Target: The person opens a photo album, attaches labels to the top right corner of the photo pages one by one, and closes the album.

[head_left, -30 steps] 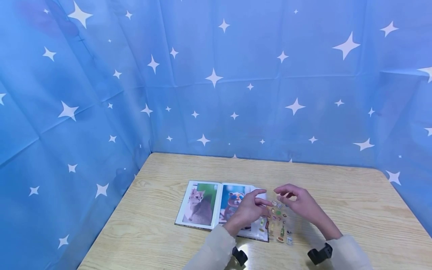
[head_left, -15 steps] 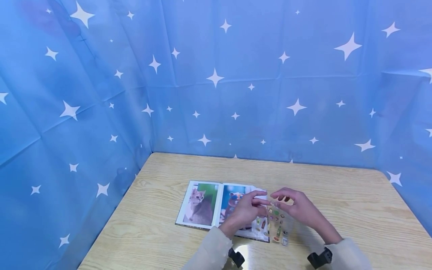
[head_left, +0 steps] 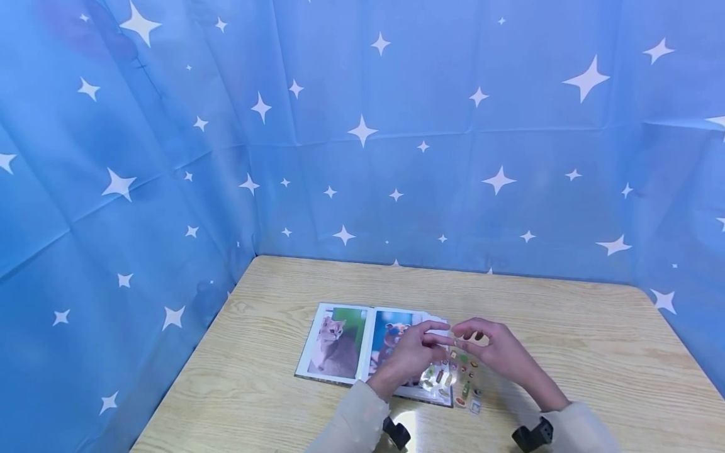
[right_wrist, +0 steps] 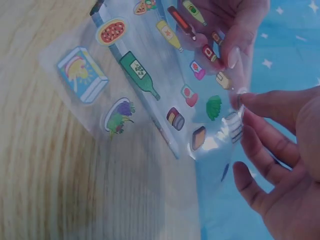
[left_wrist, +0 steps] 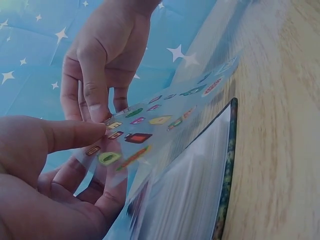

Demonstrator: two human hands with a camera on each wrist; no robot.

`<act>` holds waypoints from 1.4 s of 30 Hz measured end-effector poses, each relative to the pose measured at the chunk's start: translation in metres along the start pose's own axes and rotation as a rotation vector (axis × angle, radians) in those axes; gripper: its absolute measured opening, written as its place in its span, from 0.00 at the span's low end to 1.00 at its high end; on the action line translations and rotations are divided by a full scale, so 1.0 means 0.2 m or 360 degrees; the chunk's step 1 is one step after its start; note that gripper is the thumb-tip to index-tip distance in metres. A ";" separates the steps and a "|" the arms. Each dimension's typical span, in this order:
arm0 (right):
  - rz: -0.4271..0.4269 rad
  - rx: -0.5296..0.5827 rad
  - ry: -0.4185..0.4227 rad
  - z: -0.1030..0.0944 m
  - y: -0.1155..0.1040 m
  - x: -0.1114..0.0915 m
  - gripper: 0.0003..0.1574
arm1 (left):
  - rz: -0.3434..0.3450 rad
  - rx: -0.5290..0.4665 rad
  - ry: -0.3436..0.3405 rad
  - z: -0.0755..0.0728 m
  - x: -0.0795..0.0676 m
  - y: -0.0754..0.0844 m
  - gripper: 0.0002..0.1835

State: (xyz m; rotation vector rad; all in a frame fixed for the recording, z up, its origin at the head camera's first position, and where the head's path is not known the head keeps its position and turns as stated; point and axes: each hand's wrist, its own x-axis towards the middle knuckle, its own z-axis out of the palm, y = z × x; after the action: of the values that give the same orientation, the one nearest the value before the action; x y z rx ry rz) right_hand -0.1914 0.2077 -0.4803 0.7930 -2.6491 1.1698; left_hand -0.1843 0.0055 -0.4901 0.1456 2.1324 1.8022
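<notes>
A clear sheet of small food stickers (right_wrist: pixel 139 75) is held up at a tilt over the right edge of the open photo album (head_left: pixel 334 375). My left hand (head_left: pixel 409 353) pinches the sheet's far edge, its thumb on the printed face and its other fingers behind, as the left wrist view shows. My right hand (head_left: pixel 501 351) meets it there, thumb and index finger pinching the sheet's edge beside a small sticker (right_wrist: pixel 223 80). Its other fingers are loosely bent. Green bottle, pizza and carton stickers show in the right wrist view.
The album lies open on the wooden table (head_left: pixel 566 333), with a cat photo (head_left: pixel 334 343) on the left page and a bear-like figure photo (head_left: pixel 391 336) on the right, partly covered by the left hand. A blue star-patterned curtain (head_left: pixel 430 214) hangs behind and on the left.
My right hand has moved left and its fingertips have closed in on the sheet's edge by the left fingertips. The sheet has shifted slightly left; the album stays put.
</notes>
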 end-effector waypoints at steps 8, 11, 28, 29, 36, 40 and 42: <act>0.0014 0.0002 0.0009 0.02 0.01 0.00 0.15 | -0.0015 -0.0020 0.0007 0.00 0.00 0.01 0.26; 0.0010 0.0000 0.0018 0.02 0.00 0.00 0.16 | -0.0030 -0.0021 0.0015 0.00 0.00 0.01 0.26; 0.0019 0.0034 0.0093 0.02 0.01 -0.01 0.14 | -0.0016 0.0038 0.0040 0.01 0.00 0.01 0.24; 0.0023 0.0033 0.0096 0.02 0.01 -0.01 0.13 | -0.0015 0.0042 0.0041 0.01 0.00 0.01 0.24; 0.0005 0.0037 0.0144 0.02 0.00 -0.01 0.15 | -0.0013 0.0017 0.0056 0.02 0.00 0.01 0.24; -0.0012 0.0030 0.0185 0.02 0.00 -0.01 0.16 | -0.0014 -0.0023 0.0070 0.03 0.00 0.01 0.23; -0.0014 0.0025 0.0200 0.02 0.00 -0.01 0.15 | -0.0018 -0.0051 0.0072 0.03 0.00 0.01 0.23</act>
State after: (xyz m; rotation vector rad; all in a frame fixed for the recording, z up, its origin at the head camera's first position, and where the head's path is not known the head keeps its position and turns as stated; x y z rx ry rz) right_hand -0.1893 0.2064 -0.4840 0.7077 -2.5356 1.1984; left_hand -0.1834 0.0118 -0.4881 0.0850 2.1293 1.8491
